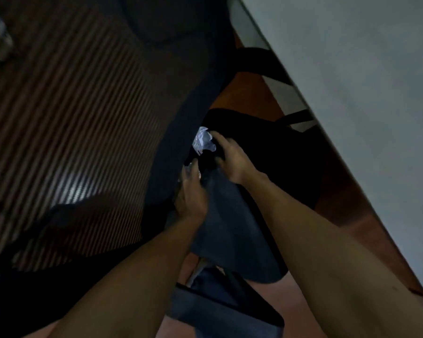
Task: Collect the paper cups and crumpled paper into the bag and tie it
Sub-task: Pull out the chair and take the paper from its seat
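The scene is dark. A dark plastic bag (232,223) hangs between my two forearms in the middle of the view. My left hand (189,191) grips the bag's rim on the left side. My right hand (230,159) is closed on a white crumpled paper (203,140) right at the bag's upper edge, beside a black chair seat (279,152). No paper cups are visible.
A mesh chair back (71,106) fills the left half. A grey tabletop (364,81) with a wooden edge runs diagonally down the right side. The reddish-brown floor (249,93) shows between them. A second dark seat edge (230,306) lies below the bag.
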The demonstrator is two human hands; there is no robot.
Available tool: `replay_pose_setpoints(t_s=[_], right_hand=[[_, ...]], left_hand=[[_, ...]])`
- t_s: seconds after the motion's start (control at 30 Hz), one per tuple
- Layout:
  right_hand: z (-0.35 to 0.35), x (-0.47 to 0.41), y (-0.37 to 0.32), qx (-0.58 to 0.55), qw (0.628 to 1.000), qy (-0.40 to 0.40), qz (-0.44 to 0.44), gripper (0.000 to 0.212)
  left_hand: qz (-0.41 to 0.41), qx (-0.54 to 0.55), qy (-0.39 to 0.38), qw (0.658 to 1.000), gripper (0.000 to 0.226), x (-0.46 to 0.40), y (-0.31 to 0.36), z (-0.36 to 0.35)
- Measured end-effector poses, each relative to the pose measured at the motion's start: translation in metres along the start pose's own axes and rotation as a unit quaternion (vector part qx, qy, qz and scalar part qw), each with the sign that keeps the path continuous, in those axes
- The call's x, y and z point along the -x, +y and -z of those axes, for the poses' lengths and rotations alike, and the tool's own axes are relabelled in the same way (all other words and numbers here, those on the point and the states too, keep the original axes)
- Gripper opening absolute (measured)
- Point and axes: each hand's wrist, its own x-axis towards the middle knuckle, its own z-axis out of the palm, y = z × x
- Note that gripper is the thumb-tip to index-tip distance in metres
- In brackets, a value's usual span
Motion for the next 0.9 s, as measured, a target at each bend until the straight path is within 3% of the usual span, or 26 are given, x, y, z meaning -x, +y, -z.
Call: replay_pose_setpoints(t_s=[0.13,0.33,0.5,0.73,0.9], right_hand=[[-0.028,-0.040,0.004,-0.014,1.000,0.004,-0.022,0.076],[-0.032,-0.020,0.009,-0.047,0.996,0.071,-0.027,0.049],[0.015,0.054,-0.010,-0.081,0.981,0.156,-0.080,0.040],[0.075,0.181,-0.070,-0.078,0.950,0.269,-0.142,0.051],[0.103,0.273,-0.105,-0.069,0.913,0.358,-0.180,0.042]], left_hand=[[0.002,-0.039,-0.002,0.999,0.060,-0.008,-0.016,-0.016],[-0.044,-0.010,0.023,0.999,0.052,0.009,-0.010,0.002],[-0.088,-0.015,0.003,0.996,0.056,0.042,0.028,0.062],[-0.224,-0.043,0.018,0.974,0.054,0.079,0.101,0.175],[-0.321,-0.027,-0.016,0.947,0.052,0.108,0.154,0.221]])
